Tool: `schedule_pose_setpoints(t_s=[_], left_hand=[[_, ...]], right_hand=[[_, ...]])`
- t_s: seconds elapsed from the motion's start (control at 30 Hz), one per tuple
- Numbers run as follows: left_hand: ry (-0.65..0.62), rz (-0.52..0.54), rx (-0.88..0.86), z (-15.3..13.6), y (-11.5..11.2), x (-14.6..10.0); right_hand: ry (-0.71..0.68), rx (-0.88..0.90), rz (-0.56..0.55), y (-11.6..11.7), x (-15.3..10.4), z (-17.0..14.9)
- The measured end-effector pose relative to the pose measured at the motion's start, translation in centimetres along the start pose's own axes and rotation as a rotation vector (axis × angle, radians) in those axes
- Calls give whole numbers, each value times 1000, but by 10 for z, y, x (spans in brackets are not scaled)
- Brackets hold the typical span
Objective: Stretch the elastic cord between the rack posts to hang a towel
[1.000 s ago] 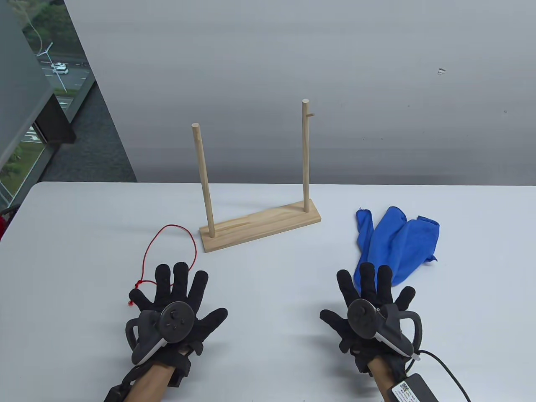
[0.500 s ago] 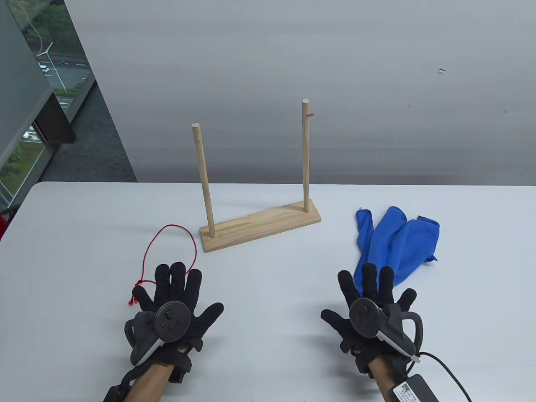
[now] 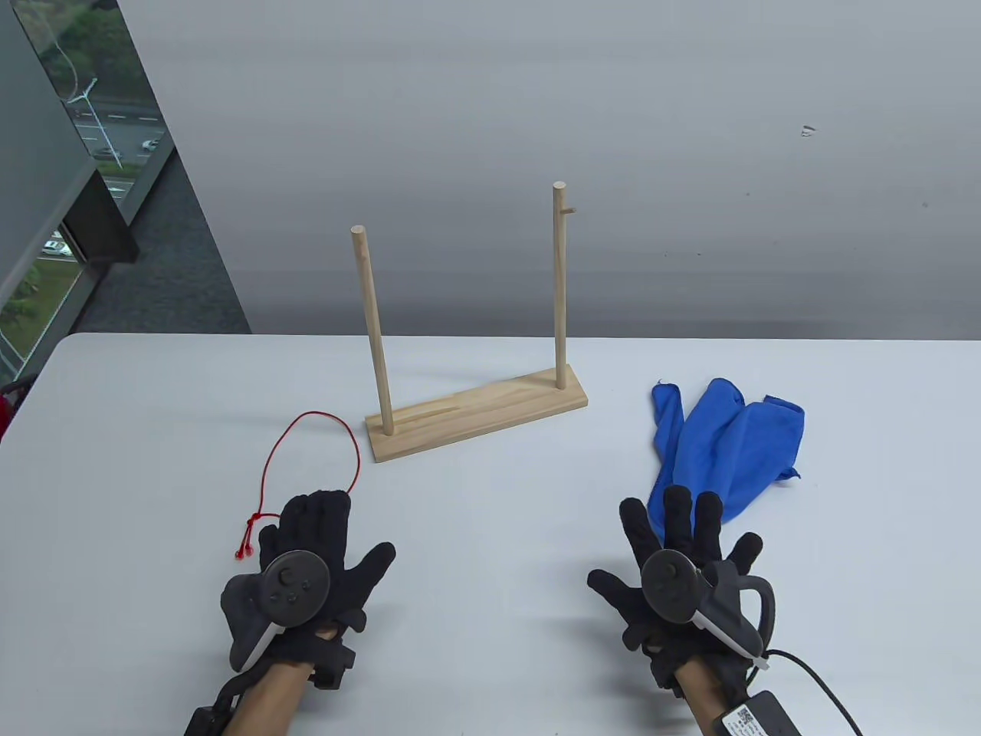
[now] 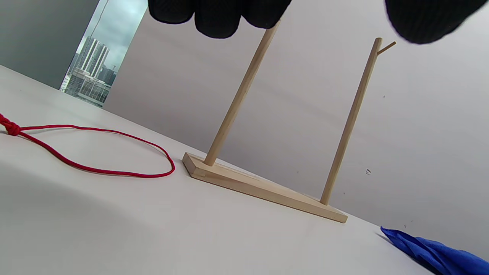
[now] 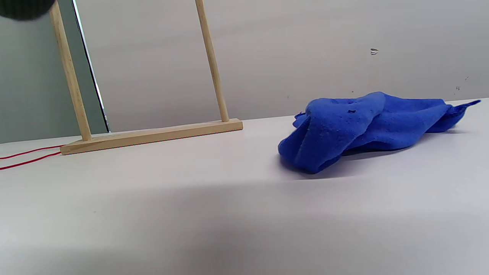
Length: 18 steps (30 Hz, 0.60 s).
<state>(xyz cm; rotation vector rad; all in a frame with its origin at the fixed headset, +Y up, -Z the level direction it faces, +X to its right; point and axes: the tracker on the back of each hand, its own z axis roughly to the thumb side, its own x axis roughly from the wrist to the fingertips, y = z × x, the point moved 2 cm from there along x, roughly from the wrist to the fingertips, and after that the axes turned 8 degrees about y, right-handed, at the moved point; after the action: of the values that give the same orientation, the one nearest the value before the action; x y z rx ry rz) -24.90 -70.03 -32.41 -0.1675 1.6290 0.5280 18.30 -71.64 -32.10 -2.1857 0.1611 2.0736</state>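
Your left hand point(image 3: 310, 556) sat low and left of centre in the table view, its fingers point(image 3: 318, 510) curled down and bunched together, thumb out to the side — holding nothing that showed. The red cord point(image 3: 306, 452) lay slack in a loop on the white surface point(image 3: 490, 537), running up from your fingertips toward the rack's near corner, with its knotted end point(image 3: 247, 537) just left of your hand. Whether your fingers touched the cord, I couldn't tell.

Your right hand point(image 3: 674, 571) rested at lower right, fingers spread flat and empty, their tips right at the near edge of the blue towel point(image 3: 728, 445), which sat crumpled at right of centre.

The wooden rack point(image 3: 475, 418) stood mid-frame between cord and towel — left post point(image 3: 373, 330) and right post point(image 3: 559, 284) both upright and bare, a small peg point(image 3: 568, 210) jutting near the top of the right one. In the left wrist view the cord's loop point(image 4: 95, 151) ended just short of the rack's base point(image 4: 263, 189).
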Motion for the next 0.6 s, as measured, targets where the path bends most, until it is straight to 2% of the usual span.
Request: schedule_pose_setpoints(t_s=[0.2,0.33,0.6], left_hand=[[15,75,-101,-2,12,4],[47,78,-151,-7,21,13],[97,80,-210,-9,36,49]], right_hand=[[7,7,-6,-2,0,-3],[16,13,-9,-4,1,-7],[35,36,-19,-8,0,-13]])
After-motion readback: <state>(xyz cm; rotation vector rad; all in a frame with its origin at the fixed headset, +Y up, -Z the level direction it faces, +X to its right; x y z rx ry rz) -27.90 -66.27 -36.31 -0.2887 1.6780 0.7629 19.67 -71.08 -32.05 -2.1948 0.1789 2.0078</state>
